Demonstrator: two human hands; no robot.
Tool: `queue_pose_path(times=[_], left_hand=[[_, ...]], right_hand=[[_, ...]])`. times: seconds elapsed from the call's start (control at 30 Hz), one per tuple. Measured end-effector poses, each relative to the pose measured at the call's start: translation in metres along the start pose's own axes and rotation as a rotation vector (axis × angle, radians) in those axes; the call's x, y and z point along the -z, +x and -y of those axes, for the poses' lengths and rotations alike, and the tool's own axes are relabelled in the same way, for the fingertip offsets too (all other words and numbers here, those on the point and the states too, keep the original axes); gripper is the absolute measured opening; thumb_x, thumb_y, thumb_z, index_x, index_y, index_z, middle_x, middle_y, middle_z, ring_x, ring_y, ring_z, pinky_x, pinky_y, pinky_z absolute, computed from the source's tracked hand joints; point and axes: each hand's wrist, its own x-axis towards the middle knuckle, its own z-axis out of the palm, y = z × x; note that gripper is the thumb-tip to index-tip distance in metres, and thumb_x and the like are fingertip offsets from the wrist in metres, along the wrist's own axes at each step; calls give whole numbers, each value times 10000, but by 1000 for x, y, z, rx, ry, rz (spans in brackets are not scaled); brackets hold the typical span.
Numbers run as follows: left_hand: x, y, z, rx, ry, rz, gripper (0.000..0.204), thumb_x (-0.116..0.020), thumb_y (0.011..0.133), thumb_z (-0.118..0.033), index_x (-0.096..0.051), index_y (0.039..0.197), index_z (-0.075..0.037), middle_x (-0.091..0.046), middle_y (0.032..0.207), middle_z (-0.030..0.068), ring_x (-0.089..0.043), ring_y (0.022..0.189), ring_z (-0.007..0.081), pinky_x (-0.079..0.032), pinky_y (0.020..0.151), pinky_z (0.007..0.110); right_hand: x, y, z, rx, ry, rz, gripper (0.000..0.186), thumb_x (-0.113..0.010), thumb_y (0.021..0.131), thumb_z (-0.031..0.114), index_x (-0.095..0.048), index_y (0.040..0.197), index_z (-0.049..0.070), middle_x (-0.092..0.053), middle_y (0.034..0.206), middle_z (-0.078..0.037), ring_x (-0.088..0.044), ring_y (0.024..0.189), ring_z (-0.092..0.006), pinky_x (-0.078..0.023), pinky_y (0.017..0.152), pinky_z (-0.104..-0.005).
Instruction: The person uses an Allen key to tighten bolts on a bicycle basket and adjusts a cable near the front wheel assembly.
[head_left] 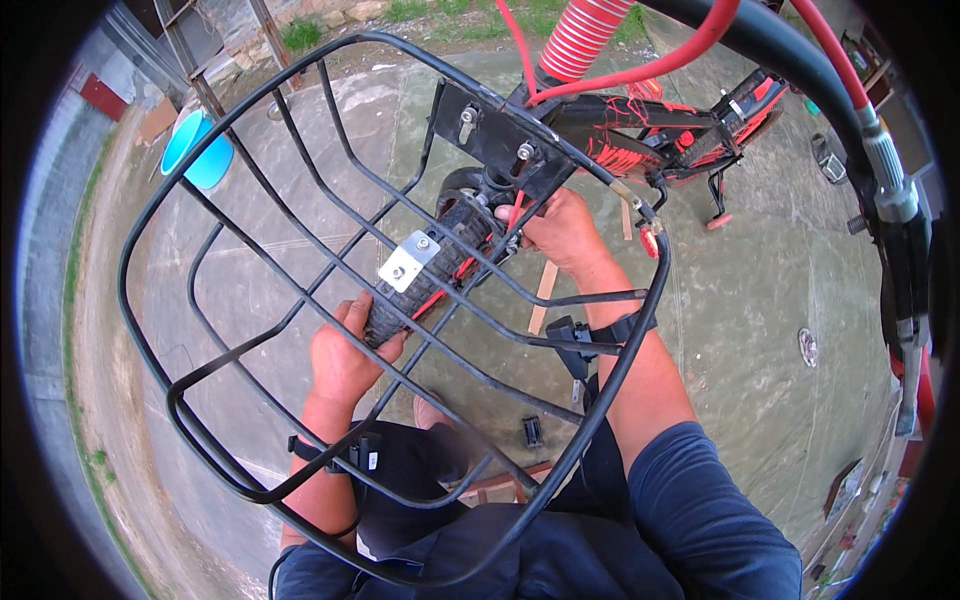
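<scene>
A black wire basket [123, 262] on the front of a bicycle spreads over most of the view. Beneath its bars is the front tire [398, 303], dark and knobbly. My left hand [345, 352] is closed on the tire's near end, thumb on the tread. At the fork, my right hand [563, 230] pinches at small metal parts near a red cable [517, 208]; what its fingers hold is partly hidden. A silver plate [409, 261] with two bolts shows above the tread. Bolts also show on the basket's black bracket [470, 132].
The red and black bicycle frame [640, 140] stretches to the far right, with red cable housing [690, 55] and a black handlebar [780, 55] above. A blue tub [197, 150] stands far left. A wooden strip [543, 298] and a small black part [532, 431] lie on the concrete.
</scene>
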Motion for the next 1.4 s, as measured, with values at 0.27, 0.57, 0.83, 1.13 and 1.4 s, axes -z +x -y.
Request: queue_pose_path(times=[0.27,0.57,0.83,1.13,1.4], left_hand=[[-2,-1,-1,6,-1,-15,626,-832,621,-307,-641,1130,3,-646,858,149,-664,697,340,-547,614,403],[-1,1,-4,6,-7,-29,622,-838,612,-304,-650,1125,-5,-642,850,149,-663,695,338,-543,613,404],[-3,-1,-2,25,11,-22,642,-841,619,-318,-647,1134,13,-661,882,163,-679,733,341,-555,640,401],[-4,-1,-2,27,1,-14,643,-843,616,-324,-648,1132,6,-658,880,159,-678,736,341,-555,642,400],[6,4,-2,69,-143,71,599,-833,647,-324,-654,1128,-14,-659,912,161,-675,804,339,-549,695,396]], right_hand=[[-1,0,2,-4,71,1,172,-792,815,111,-626,791,73,-590,669,8,-517,546,-91,-391,472,-249],[-1,-1,4,11,11,2,171,-785,822,114,-626,785,66,-589,670,2,-512,548,-93,-398,474,-259],[-1,0,2,-13,66,1,146,-773,835,99,-644,872,43,-603,693,-3,-521,557,-92,-408,484,-257],[-1,2,-4,-12,59,-21,138,-771,836,94,-645,866,47,-624,710,-2,-537,554,-87,-430,487,-242],[0,-1,0,-46,41,14,264,-702,860,70,-661,1110,-5,-654,856,-13,-539,601,-53,-436,517,-226]])
